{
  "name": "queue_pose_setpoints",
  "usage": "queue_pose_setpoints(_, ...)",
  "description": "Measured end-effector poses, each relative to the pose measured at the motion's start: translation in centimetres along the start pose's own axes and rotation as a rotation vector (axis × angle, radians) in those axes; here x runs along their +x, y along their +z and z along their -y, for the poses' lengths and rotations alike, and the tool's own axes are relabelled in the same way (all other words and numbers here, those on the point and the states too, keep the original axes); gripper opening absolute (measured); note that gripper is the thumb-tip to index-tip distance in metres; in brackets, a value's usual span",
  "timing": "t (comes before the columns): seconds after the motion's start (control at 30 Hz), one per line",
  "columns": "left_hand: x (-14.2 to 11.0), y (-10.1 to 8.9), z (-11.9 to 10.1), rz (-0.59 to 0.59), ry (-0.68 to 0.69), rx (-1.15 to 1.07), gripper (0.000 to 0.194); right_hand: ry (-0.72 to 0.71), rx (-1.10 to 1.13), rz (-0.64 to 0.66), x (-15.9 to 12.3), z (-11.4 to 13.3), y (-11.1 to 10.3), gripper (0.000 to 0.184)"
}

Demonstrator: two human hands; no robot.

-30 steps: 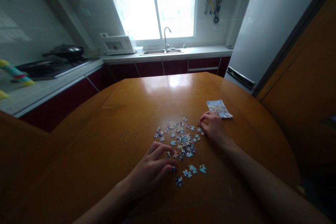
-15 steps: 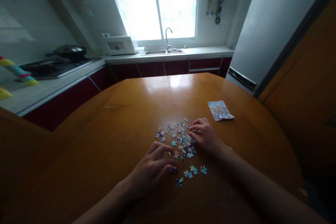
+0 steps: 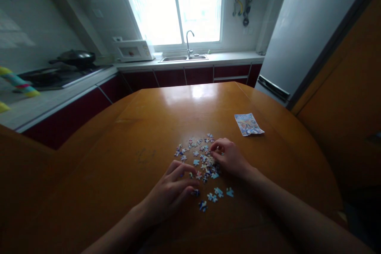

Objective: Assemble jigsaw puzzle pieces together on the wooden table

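Nearest, on the wooden counter (image 3: 143,127), lie a dark blue-and-white jigsaw piece (image 3: 203,206) and, just beyond it, a short row of pale blue pieces (image 3: 218,192); some may be joined, so their exact number cannot be told. One more dark piece (image 3: 195,192) sits at the thumb of the left hand (image 3: 171,186), whose thumb and fingers are apart, curved low beside the heap. The main puzzle heap (image 3: 205,164) lies well in from the counter's curved right edge and far edge: small, flat, knobbed pieces in pale blue, white, dark blue and touches of pink, overlapping in the middle and scattered singly around, too many and too small to count. The right hand (image 3: 230,156) bends over the heap's right side, thumb and forefinger close; whether a piece is between them cannot be told. Farther off, nearer the counter's right edge, is one printed sheet (image 3: 249,124), mostly blue and white, its lettering too small to read. Past the far edge stand one white microwave (image 3: 133,50), one sink (image 3: 175,59) with two basins and one tap (image 3: 187,41), below one window (image 3: 198,4).
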State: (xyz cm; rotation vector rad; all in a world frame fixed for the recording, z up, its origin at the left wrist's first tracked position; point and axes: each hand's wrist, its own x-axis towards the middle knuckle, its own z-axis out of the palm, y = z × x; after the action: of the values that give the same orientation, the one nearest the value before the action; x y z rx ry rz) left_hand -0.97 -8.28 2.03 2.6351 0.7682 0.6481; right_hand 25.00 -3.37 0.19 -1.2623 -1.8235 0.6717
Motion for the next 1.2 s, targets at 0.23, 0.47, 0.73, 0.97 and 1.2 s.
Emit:
queue_pose_setpoints(0.23, 0.0, -0.1, -0.1, -0.016, -0.007, -0.018, 0.025, 0.262, 0.11, 0.089, 0.7, -0.5, -3.8, 0.006)
queue_pose_setpoints(0.47, 0.0, -0.2, -0.1, 0.004, -0.01, -0.01, 0.024, 0.256, -0.115, 0.357, -0.9, 0.3, -5.6, 0.009)
queue_pose_setpoints(0.73, 0.0, -0.2, -0.1, 0.009, -0.01, 0.001, 0.024, 0.261, -0.111, 0.446, -2.9, 3.5, -5.7, 0.012)
queue_pose_setpoints(0.97, 0.0, -0.3, 0.0, 0.038, -0.006, -0.013, 0.025, 0.305, 0.041, 0.554, -2.1, 1.6, -6.2, 0.007)
queue_pose_setpoints(1.2, 0.1, -0.2, 0.0, 0.023, 0.002, -0.024, 0.024, 0.38, -0.143, 0.429, -1.0, 0.2, -5.7, 0.006)
